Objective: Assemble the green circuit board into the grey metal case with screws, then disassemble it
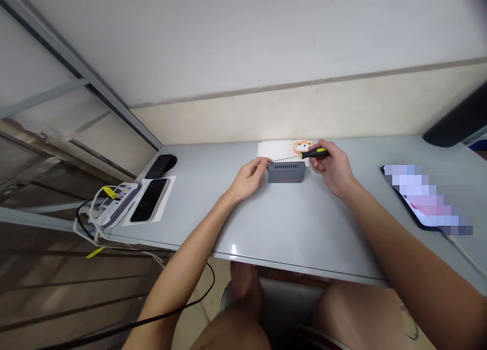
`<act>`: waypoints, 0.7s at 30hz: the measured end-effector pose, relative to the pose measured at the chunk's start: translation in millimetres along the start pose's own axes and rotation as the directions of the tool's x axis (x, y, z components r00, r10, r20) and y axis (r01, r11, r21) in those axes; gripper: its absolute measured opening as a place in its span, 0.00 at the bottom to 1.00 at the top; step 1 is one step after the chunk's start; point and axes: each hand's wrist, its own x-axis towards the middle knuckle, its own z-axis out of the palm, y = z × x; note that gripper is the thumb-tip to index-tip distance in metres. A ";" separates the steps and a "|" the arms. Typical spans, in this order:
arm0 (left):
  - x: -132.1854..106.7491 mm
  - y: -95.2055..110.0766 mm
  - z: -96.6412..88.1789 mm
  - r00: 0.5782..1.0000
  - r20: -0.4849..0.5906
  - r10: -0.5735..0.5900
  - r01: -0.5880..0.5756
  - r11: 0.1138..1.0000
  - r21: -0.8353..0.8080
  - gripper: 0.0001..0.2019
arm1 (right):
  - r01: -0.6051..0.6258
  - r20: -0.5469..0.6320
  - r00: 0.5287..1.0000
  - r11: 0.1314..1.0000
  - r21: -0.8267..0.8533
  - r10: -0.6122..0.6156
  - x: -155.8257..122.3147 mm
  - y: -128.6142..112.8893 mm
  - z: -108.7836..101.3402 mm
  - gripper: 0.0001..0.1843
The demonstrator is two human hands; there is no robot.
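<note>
A small grey box with a row of vent slots [286, 172] stands on the grey table [289, 223] near the wall. My left hand [248, 179] grips its left end, fingers curled round the corner. My right hand [332, 167] is closed on a screwdriver with a black and yellow handle [314, 154]. Its thin shaft lies nearly level and points left over the top of the box, with the tip by my left fingertips. Behind the box lies a white sheet [276, 149] with an orange animal-shaped item [302, 146] on it.
At the left edge sit a white power strip with cables [116, 202], a dark phone on white paper [149, 199] and a black object [161, 165]. A tablet with a blurred screen [424, 198] lies at the right. A dark object [456, 121] leans at far right.
</note>
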 end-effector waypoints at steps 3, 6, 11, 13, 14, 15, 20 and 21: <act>-1.5 0.5 -1.1 0.997 -0.026 0.067 -0.067 0.998 0.019 0.17 | -0.001 0.008 1.000 1.000 -0.020 0.001 0.8 2.1 -0.4 0.16; -3.2 -0.4 -1.6 0.985 -0.036 0.168 -0.165 0.983 0.074 0.15 | 0.005 0.000 1.000 1.000 -0.010 -0.005 1.3 3.0 0.1 0.15; -5.1 -3.1 -2.8 0.953 -0.023 0.303 -0.292 0.933 0.209 0.12 | -0.006 -0.029 1.000 0.999 0.033 0.007 0.7 1.8 2.1 0.12; -5.3 -3.8 -3.5 0.940 -0.011 0.340 -0.328 0.915 0.236 0.09 | -0.003 -0.033 0.999 0.999 0.039 0.004 0.3 1.1 2.7 0.12; -5.3 -3.9 -3.7 0.936 -0.007 0.351 -0.339 0.909 0.243 0.09 | -0.001 -0.034 0.999 0.999 0.040 0.002 0.1 0.8 2.8 0.12; -5.4 -3.9 -3.8 0.935 -0.006 0.355 -0.342 0.907 0.247 0.08 | -0.001 -0.037 0.999 0.999 0.041 0.002 0.0 0.5 2.9 0.12; -5.9 -2.8 -3.4 0.941 -0.027 0.337 -0.320 0.915 0.245 0.10 | -0.036 -0.047 0.998 0.998 0.045 0.038 0.3 -0.2 2.4 0.12; -6.0 -2.7 -3.2 0.940 -0.031 0.338 -0.321 0.915 0.246 0.10 | -0.039 -0.044 0.998 0.998 0.044 0.041 0.5 0.0 2.3 0.12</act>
